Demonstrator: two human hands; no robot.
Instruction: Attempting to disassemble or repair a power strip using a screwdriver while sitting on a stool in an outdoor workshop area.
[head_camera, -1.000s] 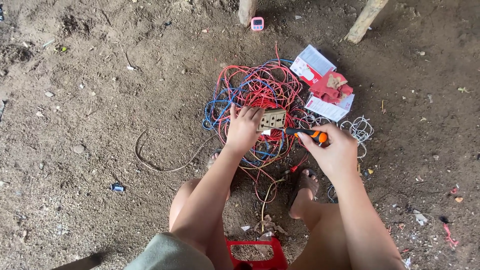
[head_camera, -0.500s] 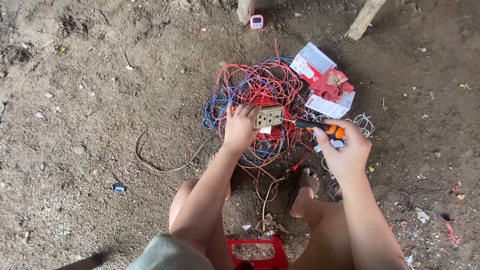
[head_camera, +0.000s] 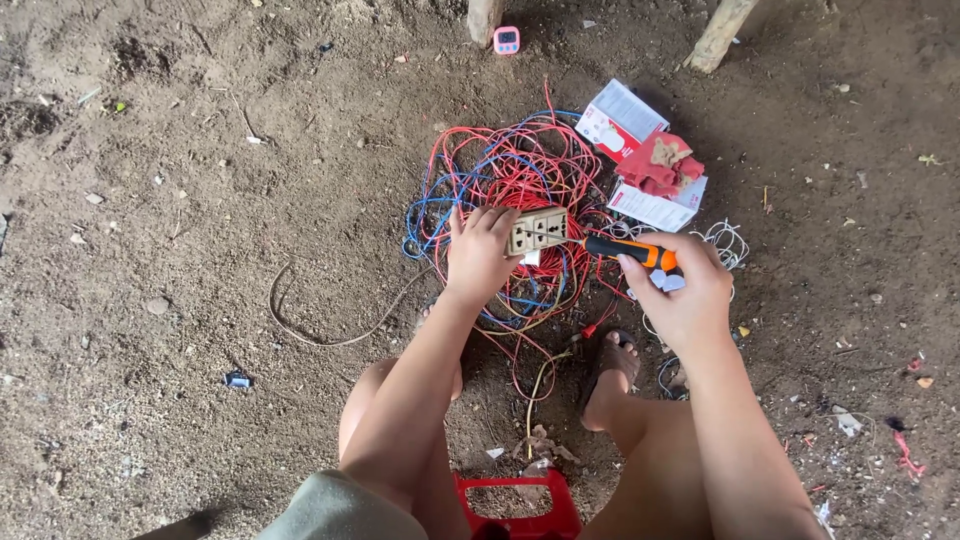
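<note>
My left hand (head_camera: 480, 252) grips a beige electrical outlet block (head_camera: 538, 230) by its left end, above a tangle of red and blue wires (head_camera: 505, 180) on the dirt floor. An orange-and-black screwdriver (head_camera: 628, 250) is held in my right hand (head_camera: 680, 290), with its tip pointing left at the right side of the outlet block. Both hands are over the wire pile, in front of my bare knees.
Two white-and-red small boxes (head_camera: 622, 120) with a red cloth (head_camera: 662, 165) on them lie right of the wires. A coil of white wire (head_camera: 728, 240) sits beside my right hand. A red plastic stool (head_camera: 515, 508) is under me. A small pink device (head_camera: 507, 40) and two wooden posts (head_camera: 718, 35) stand at the top.
My right hand has shifted slightly right and turned, bringing the screwdriver level against the outlet's right side. My left hand keeps hold of the outlet.
</note>
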